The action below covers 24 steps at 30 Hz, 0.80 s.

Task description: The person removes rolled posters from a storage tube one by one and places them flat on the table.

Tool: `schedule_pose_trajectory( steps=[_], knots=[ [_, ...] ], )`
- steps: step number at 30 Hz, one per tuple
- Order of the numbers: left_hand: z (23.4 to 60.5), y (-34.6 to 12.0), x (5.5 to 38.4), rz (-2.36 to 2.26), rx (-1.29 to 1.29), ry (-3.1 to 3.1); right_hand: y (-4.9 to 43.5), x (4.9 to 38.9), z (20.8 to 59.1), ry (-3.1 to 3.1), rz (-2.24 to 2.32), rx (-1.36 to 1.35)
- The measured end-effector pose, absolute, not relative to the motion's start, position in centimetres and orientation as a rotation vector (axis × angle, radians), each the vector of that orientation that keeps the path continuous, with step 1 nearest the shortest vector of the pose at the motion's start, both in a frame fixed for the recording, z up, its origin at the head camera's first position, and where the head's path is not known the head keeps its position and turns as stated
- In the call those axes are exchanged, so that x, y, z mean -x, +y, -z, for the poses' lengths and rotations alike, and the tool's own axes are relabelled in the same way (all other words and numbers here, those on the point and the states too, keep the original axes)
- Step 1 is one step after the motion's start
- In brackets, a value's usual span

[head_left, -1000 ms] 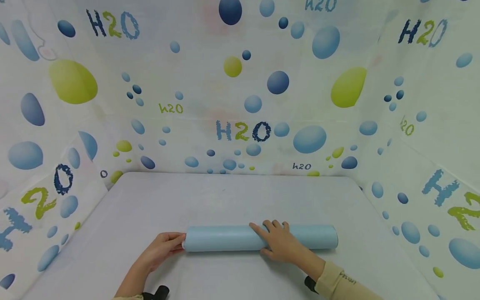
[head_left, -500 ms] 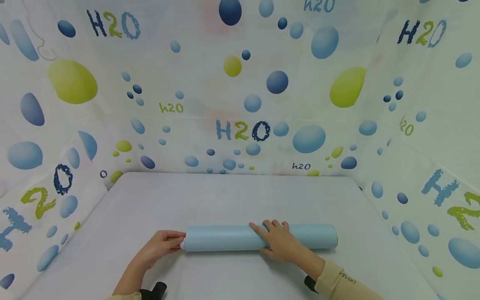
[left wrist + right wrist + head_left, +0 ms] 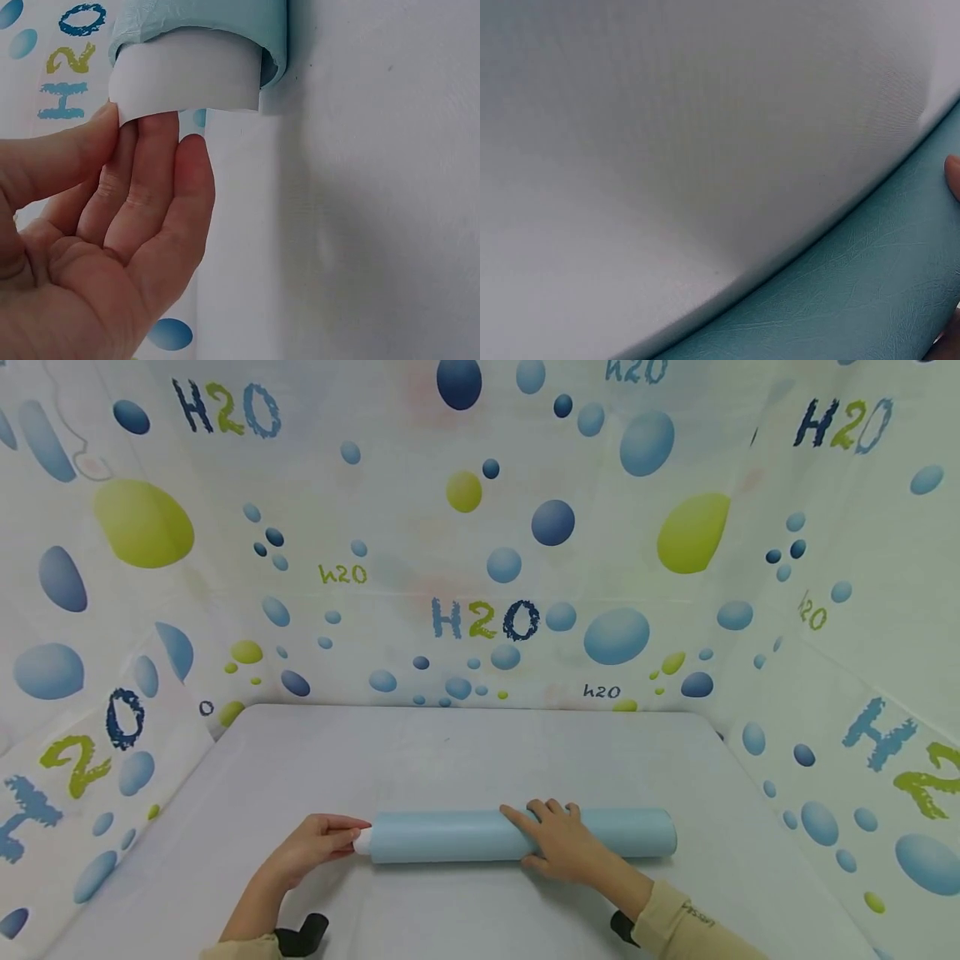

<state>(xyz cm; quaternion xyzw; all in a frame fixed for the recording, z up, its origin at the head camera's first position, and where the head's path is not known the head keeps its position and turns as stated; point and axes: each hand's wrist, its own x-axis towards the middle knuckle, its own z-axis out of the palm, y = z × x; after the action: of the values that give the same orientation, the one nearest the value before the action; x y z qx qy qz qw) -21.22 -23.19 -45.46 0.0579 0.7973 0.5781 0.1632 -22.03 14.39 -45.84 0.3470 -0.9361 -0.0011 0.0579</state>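
A light blue roll point(image 3: 442, 837) of smooth, leather-like sheet lies crosswise on the white table. From its left end sticks a curved piece of white paper point(image 3: 191, 79). My left hand point(image 3: 311, 847) pinches the paper's edge between thumb and fingers, just outside the roll's end. In the left wrist view the other fingers of that hand lie beneath the paper. My right hand point(image 3: 562, 843) holds the roll right of its middle, fingers over the top and thumb on the near side. How far the paper reaches inside the roll is hidden.
The white tabletop point(image 3: 450, 752) stretches around the roll to a back edge. Behind it and at both sides hangs a white curtain point(image 3: 405, 527) printed with blue and green bubbles and H2O lettering. A black wrist strap point(image 3: 302, 935) shows on the left wrist.
My left hand has moved left, drawing the white paper a short way out of the roll's left end. The right hand and the roll have stayed in place.
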Motion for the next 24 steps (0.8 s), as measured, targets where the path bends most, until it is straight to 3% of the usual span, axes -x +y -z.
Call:
schedule_pose_trajectory(
  steps=[24],
  knots=[
    [47.2, -21.9, 20.2, -1.605, -0.383, 2.325, 14.6, 22.1, 46.0, -2.820, -0.013, -1.051]
  ],
)
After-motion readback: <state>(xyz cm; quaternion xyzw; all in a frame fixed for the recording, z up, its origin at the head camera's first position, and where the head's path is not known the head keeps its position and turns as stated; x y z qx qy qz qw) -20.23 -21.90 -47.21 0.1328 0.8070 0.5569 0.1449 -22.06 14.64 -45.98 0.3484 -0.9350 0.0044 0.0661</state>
